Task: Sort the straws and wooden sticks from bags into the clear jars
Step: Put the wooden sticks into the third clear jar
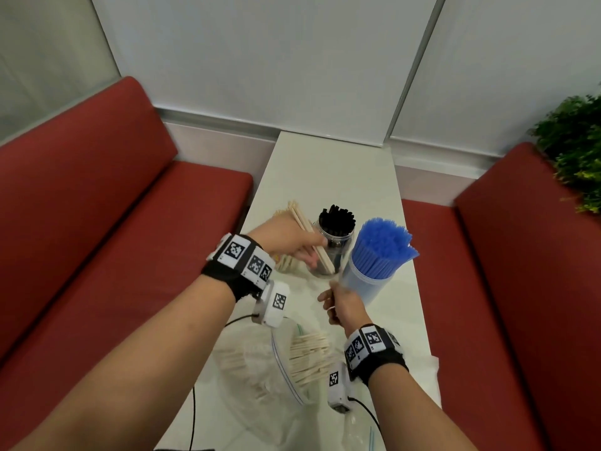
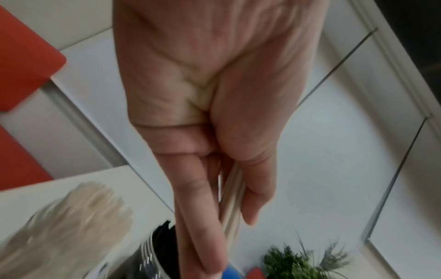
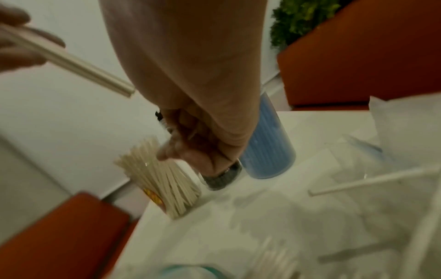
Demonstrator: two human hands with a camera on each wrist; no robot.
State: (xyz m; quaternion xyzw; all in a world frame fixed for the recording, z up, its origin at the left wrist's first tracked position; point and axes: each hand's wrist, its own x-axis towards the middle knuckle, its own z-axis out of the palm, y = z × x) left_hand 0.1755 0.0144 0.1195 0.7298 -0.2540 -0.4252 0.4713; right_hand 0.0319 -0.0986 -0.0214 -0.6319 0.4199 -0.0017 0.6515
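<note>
My left hand (image 1: 292,245) grips a few wooden sticks (image 1: 312,237) above a clear jar of wooden sticks (image 1: 286,265), which it mostly hides. The left wrist view shows my fingers (image 2: 198,198) and thumb clamped round the sticks (image 2: 232,203). Beside it stand a clear jar of black straws (image 1: 335,242) and a clear jar of blue straws (image 1: 367,278). My right hand (image 1: 341,304) hovers in front of the blue jar with fingers curled; what it holds, if anything, is blurred. From the right wrist I see that hand (image 3: 198,143), the stick jar (image 3: 167,185) and the blue jar (image 3: 269,151).
A clear zip bag of wooden sticks (image 1: 309,359) lies on the white table (image 1: 325,177) near me, with more crumpled plastic bags (image 1: 240,362) beside it. A loose white straw (image 3: 369,181) lies on the bags. Red benches (image 1: 97,222) flank the table; a green plant (image 1: 575,148) stands at the right.
</note>
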